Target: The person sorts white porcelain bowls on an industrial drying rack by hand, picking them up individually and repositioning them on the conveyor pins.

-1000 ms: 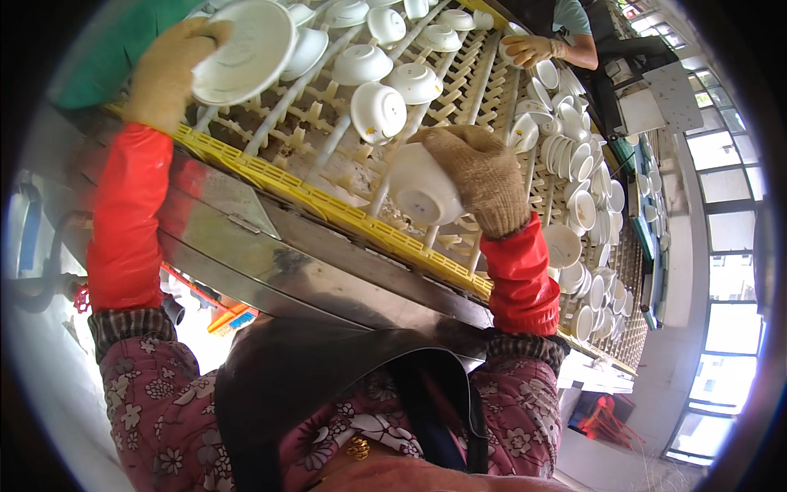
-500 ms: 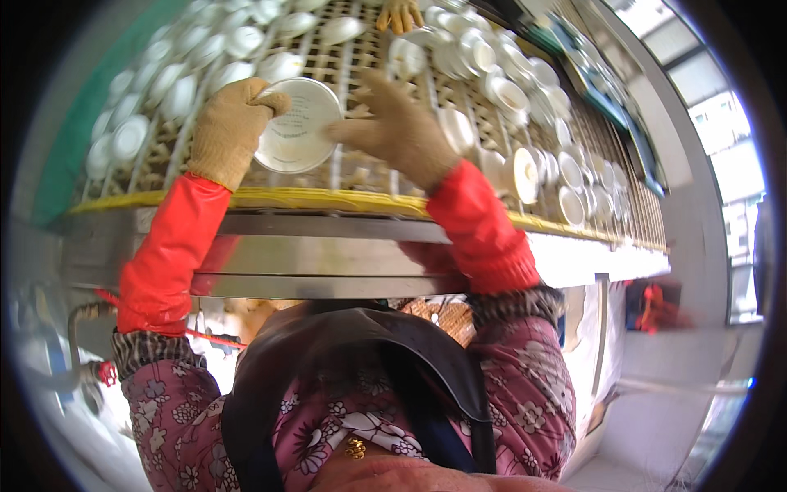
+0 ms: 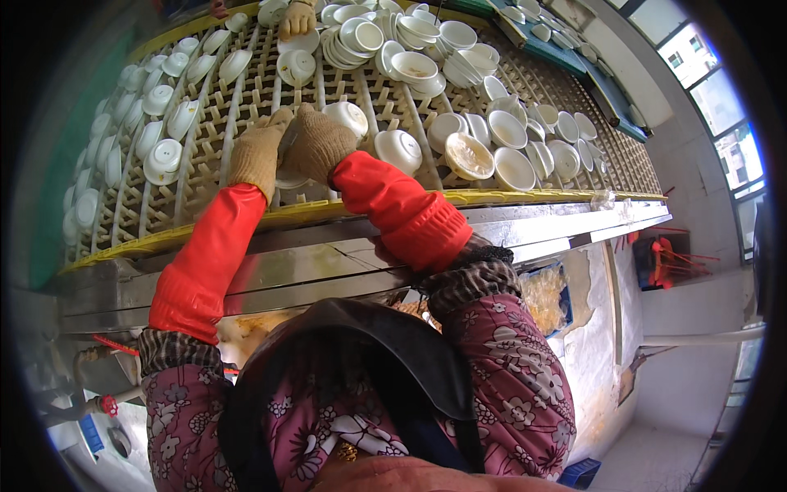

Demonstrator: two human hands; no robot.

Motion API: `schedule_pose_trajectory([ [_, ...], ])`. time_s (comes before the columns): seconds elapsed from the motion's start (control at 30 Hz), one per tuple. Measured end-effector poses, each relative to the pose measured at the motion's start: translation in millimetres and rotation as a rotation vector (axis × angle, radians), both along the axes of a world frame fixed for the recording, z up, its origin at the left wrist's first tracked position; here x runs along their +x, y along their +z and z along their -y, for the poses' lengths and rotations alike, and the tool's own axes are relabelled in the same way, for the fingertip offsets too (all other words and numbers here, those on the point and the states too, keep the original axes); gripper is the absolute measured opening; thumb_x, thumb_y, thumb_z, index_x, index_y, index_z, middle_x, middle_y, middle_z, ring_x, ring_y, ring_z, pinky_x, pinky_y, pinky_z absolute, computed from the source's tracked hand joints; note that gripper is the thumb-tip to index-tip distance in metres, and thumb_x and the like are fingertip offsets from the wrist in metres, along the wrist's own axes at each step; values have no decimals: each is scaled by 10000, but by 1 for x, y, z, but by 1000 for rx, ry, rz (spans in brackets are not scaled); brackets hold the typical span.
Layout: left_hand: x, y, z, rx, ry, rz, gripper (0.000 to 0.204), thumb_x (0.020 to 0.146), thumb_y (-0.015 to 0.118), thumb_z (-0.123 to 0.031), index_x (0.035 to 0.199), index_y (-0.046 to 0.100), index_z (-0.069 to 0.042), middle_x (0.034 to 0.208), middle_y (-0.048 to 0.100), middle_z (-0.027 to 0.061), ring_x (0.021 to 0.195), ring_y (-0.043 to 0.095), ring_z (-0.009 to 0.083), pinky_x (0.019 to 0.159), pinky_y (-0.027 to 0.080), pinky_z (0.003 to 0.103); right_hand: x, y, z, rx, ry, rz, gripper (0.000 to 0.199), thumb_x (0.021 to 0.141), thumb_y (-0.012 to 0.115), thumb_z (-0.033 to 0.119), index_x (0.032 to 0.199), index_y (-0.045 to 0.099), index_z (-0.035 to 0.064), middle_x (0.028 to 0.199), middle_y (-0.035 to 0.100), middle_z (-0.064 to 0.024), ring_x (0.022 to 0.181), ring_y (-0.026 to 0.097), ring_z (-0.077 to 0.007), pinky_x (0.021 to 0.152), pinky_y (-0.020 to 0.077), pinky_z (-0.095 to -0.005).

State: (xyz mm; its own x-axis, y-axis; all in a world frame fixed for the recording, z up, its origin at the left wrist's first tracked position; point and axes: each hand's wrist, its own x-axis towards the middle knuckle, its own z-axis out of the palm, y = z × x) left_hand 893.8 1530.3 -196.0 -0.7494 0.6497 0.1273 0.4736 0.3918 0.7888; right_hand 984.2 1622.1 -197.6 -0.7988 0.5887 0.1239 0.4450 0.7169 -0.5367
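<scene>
Both my hands wear tan knit gloves below red sleeves, and they meet over the near part of a pegged conveyor belt. My left hand has its fingers curled in toward the right one. My right hand is closed, knuckles up. What they grip between them is mostly hidden; only a dull edge shows. Part of a white dish peeks out under my right hand. Just right of it are an upturned white bowl, another white bowl and a bowl with brownish residue.
Several white bowls stand in rows on the left. Heaped bowls cover the far right. A co-worker's gloved hand touches a dish at the far side. A yellow strip and metal ledge edge the belt; a teal shelf holds dishes.
The round white dish my left hand held up no longer shows there. My right hand has moved left and closed beside my left. The view has shifted, and the co-worker's hand appears farther left.
</scene>
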Motion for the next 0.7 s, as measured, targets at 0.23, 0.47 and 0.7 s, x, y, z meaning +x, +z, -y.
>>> schedule_pose_trajectory([
  [0.23, -13, -19, 0, -67, 52, -343, 547, 907, 457, -543, 1146, 622, -79, 1122, 633, 186, 1051, 576, 399, 904, 450, 417, -17, -12, -6, 102, 135, -149, 360, 753, 700, 359, 935, 678, 50, 956, 691, -170, 903, 677, -326, 735, 537, -405],
  [0.47, 39, 23, -6, 80, 137, -94, 375, 917, 588, -260, 1214, 584, -31, 1115, 650, 176, 1033, 619, 257, 883, 464, 322, -14, -11, -19, -113, 101, -287, 338, 760, 701, 297, 984, 661, 47, 922, 691, -173, 874, 670, -348, 737, 530, -401],
  [0.7, 52, 39, -2, 376, -170, -709, 435, 768, 728, -129, 1173, 583, -71, 939, 647, 193, 877, 637, 374, 714, 501, 397, -19, -50, -8, 476, 506, -429, 333, 807, 632, 216, 1116, 615, 94, 1092, 654, -135, 968, 636, -319, 828, 512, -363],
])
